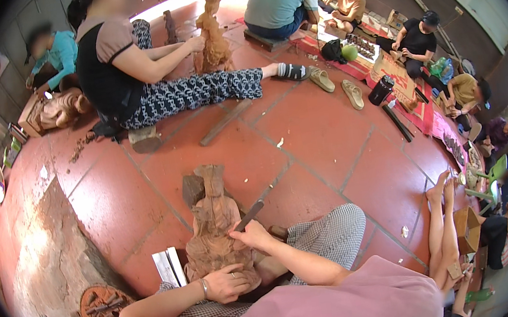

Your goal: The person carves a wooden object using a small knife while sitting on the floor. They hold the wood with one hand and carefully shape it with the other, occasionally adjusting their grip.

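A carved wooden statue (213, 229) of a seated figure in a tall headdress stands between my legs. My left hand (226, 283), with a ring and a bracelet, is laid over its lower front, fingers bent around the wood. In my right hand (255, 236) is a dark, flat carving tool (250, 214), gripped with its long end pointing up and to the right. The other end meets the statue's chest, where my fingers partly hide it. A dark block (194, 190) is beside the statue's head.
On my left, a stone slab (53, 263) bears a round tray (84, 303) of several carving tools. White strips (169, 267) lie by my left knee. Ahead, a seated person (124, 67) holds another carving (212, 31). Sandals (353, 94) and wood chips dot the red tiles.
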Demonstrator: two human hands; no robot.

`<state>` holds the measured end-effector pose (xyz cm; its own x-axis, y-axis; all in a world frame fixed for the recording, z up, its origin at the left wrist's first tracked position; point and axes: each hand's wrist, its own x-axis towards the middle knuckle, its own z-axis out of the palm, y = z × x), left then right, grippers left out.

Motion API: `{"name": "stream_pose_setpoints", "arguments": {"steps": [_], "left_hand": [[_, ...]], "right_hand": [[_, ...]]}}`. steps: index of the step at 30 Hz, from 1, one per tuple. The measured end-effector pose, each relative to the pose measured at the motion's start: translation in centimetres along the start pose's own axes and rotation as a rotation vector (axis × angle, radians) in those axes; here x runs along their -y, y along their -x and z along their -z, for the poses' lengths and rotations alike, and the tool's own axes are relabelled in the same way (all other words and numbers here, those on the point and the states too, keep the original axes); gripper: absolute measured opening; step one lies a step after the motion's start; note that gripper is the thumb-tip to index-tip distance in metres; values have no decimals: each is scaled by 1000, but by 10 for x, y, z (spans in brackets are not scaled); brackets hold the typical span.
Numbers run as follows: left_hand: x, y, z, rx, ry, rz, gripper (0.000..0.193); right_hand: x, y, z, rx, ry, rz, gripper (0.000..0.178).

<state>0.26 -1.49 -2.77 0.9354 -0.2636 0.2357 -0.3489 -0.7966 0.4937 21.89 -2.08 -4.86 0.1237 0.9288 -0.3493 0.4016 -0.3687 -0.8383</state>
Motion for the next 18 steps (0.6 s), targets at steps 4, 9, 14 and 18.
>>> {"name": "stream_pose_setpoints", "arguments": {"steps": [4, 9, 14, 18], "left_hand": [[-1, 1, -1, -2, -8, 2, 42], [-2, 0, 0, 1, -6, 12, 42], [-1, 2, -4, -3, -23, 5, 41], [-2, 0, 1, -25, -42, -5, 42]], "right_hand": [[8, 10, -22, -62, 163, 95, 28], [-2, 5, -14, 12, 32, -42, 33], [6, 7, -12, -26, 75, -17, 38], [18, 20, -23, -191, 209, 41, 39]]}}
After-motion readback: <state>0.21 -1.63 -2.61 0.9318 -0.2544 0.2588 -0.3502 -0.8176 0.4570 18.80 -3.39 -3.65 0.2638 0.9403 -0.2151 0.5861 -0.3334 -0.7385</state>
